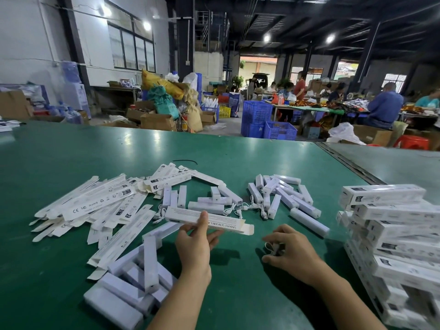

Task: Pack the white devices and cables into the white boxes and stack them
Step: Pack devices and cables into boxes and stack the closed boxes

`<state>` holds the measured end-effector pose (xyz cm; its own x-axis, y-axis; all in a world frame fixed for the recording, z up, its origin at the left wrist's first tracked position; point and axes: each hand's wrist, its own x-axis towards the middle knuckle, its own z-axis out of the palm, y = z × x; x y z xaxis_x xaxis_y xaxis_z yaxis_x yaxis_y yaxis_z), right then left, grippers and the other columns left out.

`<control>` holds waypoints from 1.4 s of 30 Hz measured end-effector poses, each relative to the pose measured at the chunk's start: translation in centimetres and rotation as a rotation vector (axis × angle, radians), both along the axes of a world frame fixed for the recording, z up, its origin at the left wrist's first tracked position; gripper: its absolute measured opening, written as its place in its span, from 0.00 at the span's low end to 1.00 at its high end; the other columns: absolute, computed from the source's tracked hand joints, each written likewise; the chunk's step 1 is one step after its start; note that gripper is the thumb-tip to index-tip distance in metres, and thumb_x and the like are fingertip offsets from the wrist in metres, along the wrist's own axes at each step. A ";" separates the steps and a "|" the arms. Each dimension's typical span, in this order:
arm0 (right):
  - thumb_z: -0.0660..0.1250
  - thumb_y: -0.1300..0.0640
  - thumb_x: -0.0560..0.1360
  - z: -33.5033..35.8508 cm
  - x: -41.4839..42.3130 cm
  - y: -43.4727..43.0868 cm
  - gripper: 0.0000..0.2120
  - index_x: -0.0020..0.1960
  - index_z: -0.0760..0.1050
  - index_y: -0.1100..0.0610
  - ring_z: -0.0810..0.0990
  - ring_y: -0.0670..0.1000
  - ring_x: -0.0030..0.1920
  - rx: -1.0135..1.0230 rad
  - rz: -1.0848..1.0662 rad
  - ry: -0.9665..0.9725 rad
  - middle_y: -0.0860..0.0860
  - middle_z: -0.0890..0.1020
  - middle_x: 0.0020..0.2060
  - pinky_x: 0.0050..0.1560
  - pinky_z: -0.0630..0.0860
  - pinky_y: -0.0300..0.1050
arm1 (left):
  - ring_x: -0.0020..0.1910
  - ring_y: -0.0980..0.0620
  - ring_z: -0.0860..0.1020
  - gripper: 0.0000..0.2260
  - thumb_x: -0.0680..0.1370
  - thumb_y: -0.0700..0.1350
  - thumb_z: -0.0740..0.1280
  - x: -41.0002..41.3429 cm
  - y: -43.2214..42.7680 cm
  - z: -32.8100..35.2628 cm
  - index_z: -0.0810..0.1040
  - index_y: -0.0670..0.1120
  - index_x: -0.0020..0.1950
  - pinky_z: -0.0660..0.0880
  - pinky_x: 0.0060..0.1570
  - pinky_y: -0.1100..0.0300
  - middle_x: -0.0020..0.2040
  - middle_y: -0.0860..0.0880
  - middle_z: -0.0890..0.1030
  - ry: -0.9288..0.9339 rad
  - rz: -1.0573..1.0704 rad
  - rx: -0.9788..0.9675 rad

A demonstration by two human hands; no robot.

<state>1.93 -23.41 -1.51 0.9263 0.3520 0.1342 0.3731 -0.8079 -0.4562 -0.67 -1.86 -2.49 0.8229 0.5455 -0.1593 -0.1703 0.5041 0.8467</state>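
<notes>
My left hand (195,246) grips a long white box (209,220) just above the green table (238,163), its right end flap open. My right hand (290,248) pinches a small coiled white cable (273,248) close to the table. Loose white devices (283,196) and more cables (252,208) lie beyond the hands. Flat unfolded boxes (100,206) are piled at the left. A heap of white devices (135,282) sits at the near left. Packed boxes form a stack (392,234) at the right.
A black tie (184,161) lies further back on the table. A seam (352,163) splits the table surface at the right. Behind the table are blue crates (266,122), cardboard boxes, sacks, and several people working at far tables.
</notes>
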 end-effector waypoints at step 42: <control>0.73 0.56 0.74 -0.4 -1.4 1.5 0.17 0.63 0.79 0.53 0.82 0.44 0.51 0.201 -0.242 -0.028 0.47 0.86 0.50 0.57 0.73 0.33 | 0.37 0.45 0.86 0.11 0.77 0.48 0.71 0.0 0.0 -0.2 0.73 0.43 0.50 0.78 0.29 0.61 0.46 0.48 0.85 0.031 -0.036 -0.022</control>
